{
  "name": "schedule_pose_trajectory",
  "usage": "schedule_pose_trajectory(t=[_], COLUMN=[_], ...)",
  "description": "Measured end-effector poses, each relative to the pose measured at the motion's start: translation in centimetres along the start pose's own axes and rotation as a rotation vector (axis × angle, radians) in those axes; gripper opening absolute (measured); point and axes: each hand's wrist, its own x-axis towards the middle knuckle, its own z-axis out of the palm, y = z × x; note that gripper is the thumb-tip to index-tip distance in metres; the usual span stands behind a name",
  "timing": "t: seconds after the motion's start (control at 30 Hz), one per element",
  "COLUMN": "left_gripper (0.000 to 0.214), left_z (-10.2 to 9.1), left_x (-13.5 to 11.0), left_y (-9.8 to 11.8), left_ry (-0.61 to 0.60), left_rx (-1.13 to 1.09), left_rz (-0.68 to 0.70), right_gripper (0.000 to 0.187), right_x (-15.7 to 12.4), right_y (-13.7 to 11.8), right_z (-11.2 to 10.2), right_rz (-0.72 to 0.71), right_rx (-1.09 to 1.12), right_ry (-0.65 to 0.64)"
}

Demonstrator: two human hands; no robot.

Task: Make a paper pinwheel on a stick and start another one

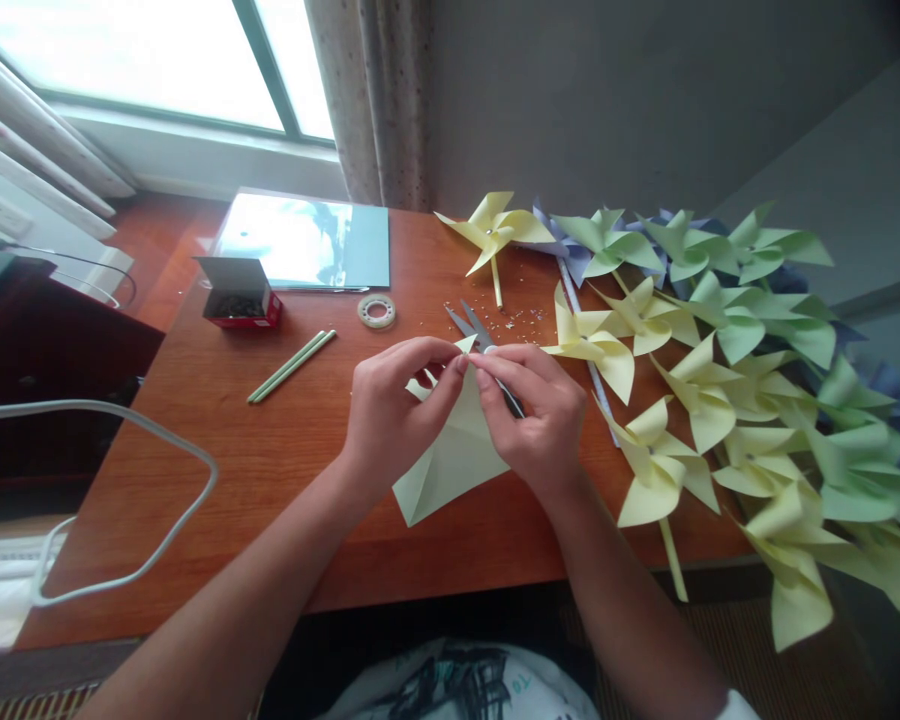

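A pale yellow-green sheet of paper (457, 455) with crease lines lies partly under my hands. My left hand (409, 390) has its thumb and forefinger pinched at a raised corner of the sheet. Fingertip to fingertip with it, my right hand (529, 400) is also pinched closed; whatever is between its fingers is too small or hidden to make out. Scissors (480, 325) lie on the table just behind, their blades pointing away and their handles partly covered by my right hand.
Finished yellow pinwheels (649, 465) and green pinwheels (731, 315) crowd the right side, some overhanging the edge. Leftward are two green paper sticks (292, 367), a tape roll (376, 312), an open red box (241, 305) and a shiny folder (367, 245). A white cable (187, 455) loops at left.
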Motion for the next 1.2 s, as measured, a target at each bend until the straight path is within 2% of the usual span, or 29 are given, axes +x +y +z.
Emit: schedule_pose_trajectory(t=[0.33, 0.6, 0.9, 1.03, 1.2], left_gripper=[0.011, 0.005, 0.004, 0.007, 0.007], left_z=[-0.3, -0.2, -0.3, -0.3, -0.3], left_x=[0.3, 0.2, 0.2, 0.4, 0.4], left_y=[0.2, 0.2, 0.0, 0.2, 0.4], left_ry=[-0.044, -0.041, -0.092, -0.122, -0.137], left_rx=[0.013, -0.029, -0.260, -0.346, -0.379], left_rz=[-0.011, -0.017, -0.172, -0.236, -0.230], right_gripper=[0.016, 0.013, 0.013, 0.012, 0.014], right_x=[0.6, 0.6, 0.2, 0.3, 0.6], right_y=[0.3, 0.4, 1.3, 1.5, 1.3], right_z=[-0.9, -0.6, -0.6, -0.5, -0.6], right_rz=[0.263, 0.274, 0.557, 0.628, 0.673], right_rx=[0.340, 0.348, 0.681, 0.745, 0.783], right_ry=[-0.137, -0.110, -0.188, -0.193, -0.176])
